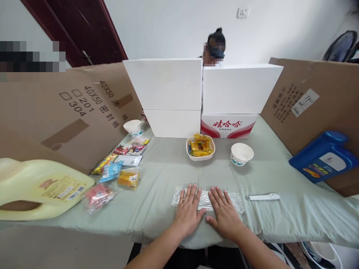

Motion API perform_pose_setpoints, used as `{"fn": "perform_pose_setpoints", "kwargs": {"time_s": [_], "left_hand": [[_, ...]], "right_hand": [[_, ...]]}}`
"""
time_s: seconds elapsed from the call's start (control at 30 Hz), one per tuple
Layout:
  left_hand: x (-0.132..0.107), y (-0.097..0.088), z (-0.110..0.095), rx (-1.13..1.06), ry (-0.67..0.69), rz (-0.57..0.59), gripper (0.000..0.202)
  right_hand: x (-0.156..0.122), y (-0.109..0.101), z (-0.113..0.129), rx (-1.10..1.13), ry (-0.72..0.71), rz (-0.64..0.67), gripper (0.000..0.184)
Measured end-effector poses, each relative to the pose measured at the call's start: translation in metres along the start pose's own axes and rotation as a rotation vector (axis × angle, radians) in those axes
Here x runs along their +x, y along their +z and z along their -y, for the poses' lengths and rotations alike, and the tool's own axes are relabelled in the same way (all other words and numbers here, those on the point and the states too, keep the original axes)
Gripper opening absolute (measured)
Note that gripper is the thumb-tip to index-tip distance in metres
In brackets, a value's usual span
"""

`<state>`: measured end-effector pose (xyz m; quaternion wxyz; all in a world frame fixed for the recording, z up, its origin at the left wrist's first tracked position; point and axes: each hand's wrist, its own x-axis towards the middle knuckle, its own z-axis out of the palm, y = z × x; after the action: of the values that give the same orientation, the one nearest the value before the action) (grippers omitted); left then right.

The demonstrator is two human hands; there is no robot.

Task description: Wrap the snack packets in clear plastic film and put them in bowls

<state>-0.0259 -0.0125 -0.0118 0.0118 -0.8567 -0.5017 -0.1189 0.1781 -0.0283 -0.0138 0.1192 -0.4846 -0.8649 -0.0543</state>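
Observation:
Both my hands lie palm down on a flattened strip of clear plastic film (206, 201) near the table's front edge. My left hand (189, 213) covers part of its left half, fingers stretched forward. On the right half rests my right hand (224, 215), its fingers also straight and slightly apart. Film shows between the hands and past both outer sides; the rest is hidden under the palms. To the right lies a white utility knife (263, 197), untouched. Beyond my hands stand a white tub (201, 157) of yellow-wrapped snacks and a white paper bowl (241, 154).
Snack packets (129, 178) and another paper bowl (134, 127) sit on the left, near a yellow jug (42, 190). A blue bottle (325, 157) leans at right. Cardboard panels (70, 112) and white boxes (171, 86) wall the table. A person (215, 46) is behind them.

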Motion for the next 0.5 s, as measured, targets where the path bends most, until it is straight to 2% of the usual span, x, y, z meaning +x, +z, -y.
{"fn": "perform_pose_setpoints", "kwargs": {"time_s": [0.07,0.13,0.27,0.33,0.4,0.5], "left_hand": [[-0.003,0.005,0.007,0.019,-0.003,0.040,0.065],[-0.004,0.003,0.012,0.030,0.005,0.048,0.065],[-0.003,-0.009,0.009,0.025,0.000,0.020,0.058],[-0.001,-0.016,0.001,0.003,-0.064,0.005,0.049],[0.002,-0.020,-0.006,-0.041,-0.111,-0.002,0.039],[0.011,-0.025,-0.015,-0.108,-0.093,0.006,0.028]], "right_hand": [[-0.013,0.004,-0.008,-0.018,0.079,0.023,0.083],[-0.030,0.003,-0.017,-0.053,0.131,-0.014,0.085],[-0.067,-0.010,-0.019,-0.108,0.113,-0.089,0.088],[-0.085,-0.016,-0.016,-0.132,0.085,-0.109,0.080],[-0.101,-0.020,-0.015,-0.147,0.059,-0.147,0.064],[-0.120,-0.025,-0.018,-0.103,0.022,-0.191,0.048]]}}
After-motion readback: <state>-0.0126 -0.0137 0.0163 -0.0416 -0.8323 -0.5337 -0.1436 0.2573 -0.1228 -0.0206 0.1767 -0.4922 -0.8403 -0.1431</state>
